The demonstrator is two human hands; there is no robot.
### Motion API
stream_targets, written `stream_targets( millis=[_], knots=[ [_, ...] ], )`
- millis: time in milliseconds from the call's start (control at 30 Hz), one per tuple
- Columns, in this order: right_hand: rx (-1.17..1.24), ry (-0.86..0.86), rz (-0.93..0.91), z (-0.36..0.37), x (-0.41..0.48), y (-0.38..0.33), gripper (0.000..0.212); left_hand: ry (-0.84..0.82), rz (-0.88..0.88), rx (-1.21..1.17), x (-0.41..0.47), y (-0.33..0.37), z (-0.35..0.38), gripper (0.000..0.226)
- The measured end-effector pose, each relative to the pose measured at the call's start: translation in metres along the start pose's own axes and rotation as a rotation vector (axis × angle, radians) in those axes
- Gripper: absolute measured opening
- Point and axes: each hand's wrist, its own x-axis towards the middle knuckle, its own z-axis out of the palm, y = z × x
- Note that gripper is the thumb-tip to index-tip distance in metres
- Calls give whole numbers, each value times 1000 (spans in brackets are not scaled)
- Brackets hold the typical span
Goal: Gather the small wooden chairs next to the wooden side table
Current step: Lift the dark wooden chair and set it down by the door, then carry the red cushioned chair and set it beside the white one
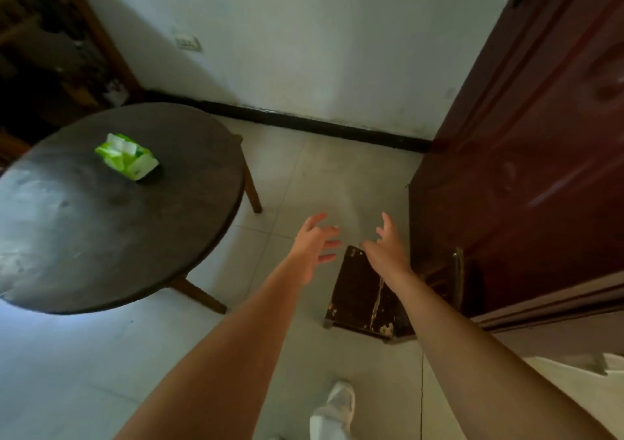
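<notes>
— Dark wood, worn, pale chips along the edge: one small chair [366,299], standing on the floor tiles below the right hand [388,252] and just right of the left hand [312,243]. Its back rail sits hard by the red-brown door [526,155].

— Count of chairs gathered?

— One in sight; whether it counts as gathered is a judgement. It stands near the round wooden bench [101,210], which lies well to the left of both hands, a strip of bare tile between them. I'd call it placed or nearly so. Any other chairs are out of view, so what is left I cannot say.

— State of the grip?

— Left grip: fingers spread and curled loosely, holding nothing, over bare floor. Right grip: spread wide as well, palm down over the far corner of the seat; whether it touches the wood I cannot tell, but nothing is clasped.

— Other items?

— One green-and-white tissue pack [126,156] on the bench, far left of the hands. One white shoe [337,406], below both arms.
</notes>
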Motion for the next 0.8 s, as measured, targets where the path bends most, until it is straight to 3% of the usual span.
stream_targets(
  millis=[467,800],
  knots=[
    [-132,-246,-185,141,-116,-52,74,268,121,-208,-140,-11,-189,46],
    [-314,-519,-306,211,-172,-70,72,492,138,-395,-222,-54,-264,49]
  ],
)
